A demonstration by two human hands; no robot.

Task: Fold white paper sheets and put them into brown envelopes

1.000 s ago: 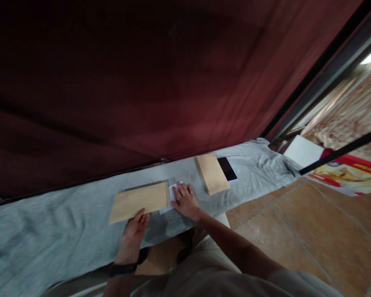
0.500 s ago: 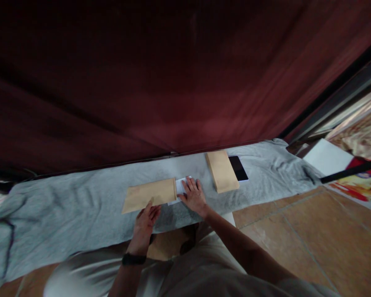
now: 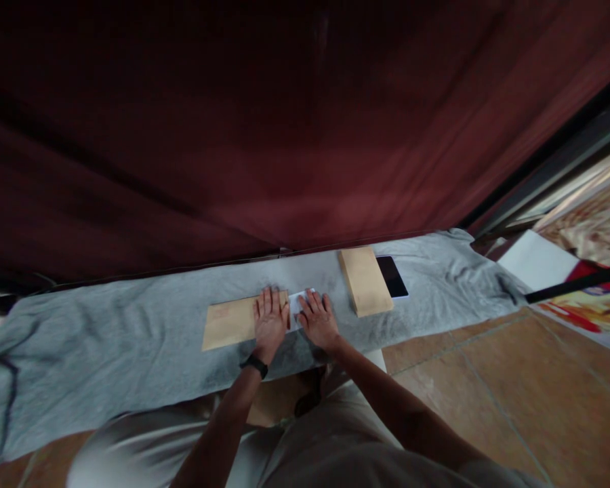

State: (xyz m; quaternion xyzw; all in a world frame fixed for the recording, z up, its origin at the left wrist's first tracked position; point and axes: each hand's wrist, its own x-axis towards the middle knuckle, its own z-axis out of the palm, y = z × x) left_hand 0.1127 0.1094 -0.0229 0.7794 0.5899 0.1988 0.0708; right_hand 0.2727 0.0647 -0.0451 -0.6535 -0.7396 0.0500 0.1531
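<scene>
A brown envelope point(image 3: 228, 322) lies flat on the grey cloth point(image 3: 106, 352). My left hand point(image 3: 270, 318) rests palm down on its right end, fingers stretched out. White paper point(image 3: 297, 303) sticks out of the envelope's right end. My right hand point(image 3: 319, 320) lies flat on that paper, fingers spread, right beside my left hand. A black band sits on my left wrist.
A stack of brown envelopes point(image 3: 364, 280) lies to the right, with a dark phone point(image 3: 392, 276) beside it. A dark red curtain point(image 3: 285, 122) hangs behind the cloth. Tiled floor point(image 3: 513, 386) is at the right, with a white box point(image 3: 536, 261) and a colourful poster point(image 3: 594, 305).
My left hand has moved up from the envelope's near edge onto its right end and now lies flat there. My right hand stays on the white paper.
</scene>
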